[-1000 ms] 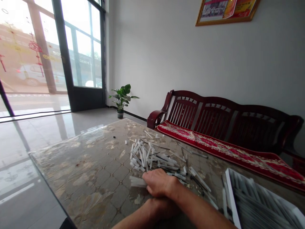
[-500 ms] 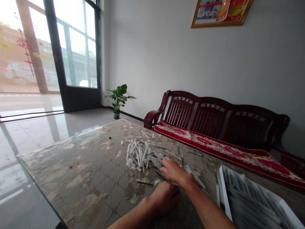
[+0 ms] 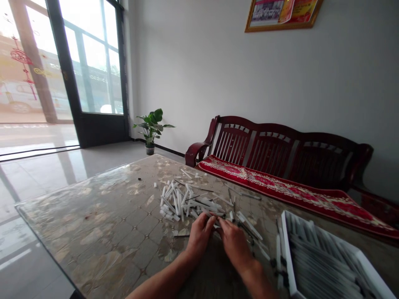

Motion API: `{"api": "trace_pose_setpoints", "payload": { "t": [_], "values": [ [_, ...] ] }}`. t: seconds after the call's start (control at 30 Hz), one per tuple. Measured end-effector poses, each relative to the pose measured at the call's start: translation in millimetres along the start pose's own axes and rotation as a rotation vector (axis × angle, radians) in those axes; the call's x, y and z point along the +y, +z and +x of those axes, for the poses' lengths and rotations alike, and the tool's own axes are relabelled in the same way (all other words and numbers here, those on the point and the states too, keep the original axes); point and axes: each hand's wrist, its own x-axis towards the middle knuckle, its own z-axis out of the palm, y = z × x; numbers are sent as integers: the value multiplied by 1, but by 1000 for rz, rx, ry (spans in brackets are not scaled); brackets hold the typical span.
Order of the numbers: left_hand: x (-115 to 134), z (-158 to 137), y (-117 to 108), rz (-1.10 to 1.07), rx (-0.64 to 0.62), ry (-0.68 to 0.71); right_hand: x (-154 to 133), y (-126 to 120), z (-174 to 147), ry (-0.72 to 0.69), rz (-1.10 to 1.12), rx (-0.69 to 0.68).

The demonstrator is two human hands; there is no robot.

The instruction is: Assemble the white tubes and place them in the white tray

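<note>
Drawn up since the earlier frame, my left hand (image 3: 199,234) now meets my right hand (image 3: 236,241), which has pulled back to the near edge of the pile of white tubes (image 3: 177,199). Both grips are narrow, tips bunched together; I cannot tell what sits between the 2. The pile lies just beyond them. To work well here, I'd judge, I should pinch lightly and rest both wrists low, so nothing slender springs away.

Below me is a glossy patterned table (image 3: 109,232); at right, 1 white box (image 3: 287,253) holds grayish sticks (image 3: 324,257). Beyond stand 1 dark red bench (image 3: 271,149), 1 potted plant (image 3: 152,124) and a glazed door (image 3: 102,129).
</note>
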Motion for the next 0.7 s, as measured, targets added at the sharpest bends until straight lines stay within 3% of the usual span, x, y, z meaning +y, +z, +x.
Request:
{"api": "trace_pose_setpoints", "payload": {
  "t": [0.2,0.37,0.43,0.53,0.7],
  "values": [
    [10,1,-10,-12,218,117,16,-13,1,177,-149,58],
    [6,2,-15,154,247,207,28,-23,-4,249,-262,-46],
    [2,1,-16,265,193,231,28,-22,-5,245,-271,-71],
    [2,-1,-17,554,3,282,27,-20,-6,249,-281,-98],
    [10,-5,-20,995,-260,229,21,-17,-5,288,-335,-117]
  ]
}}
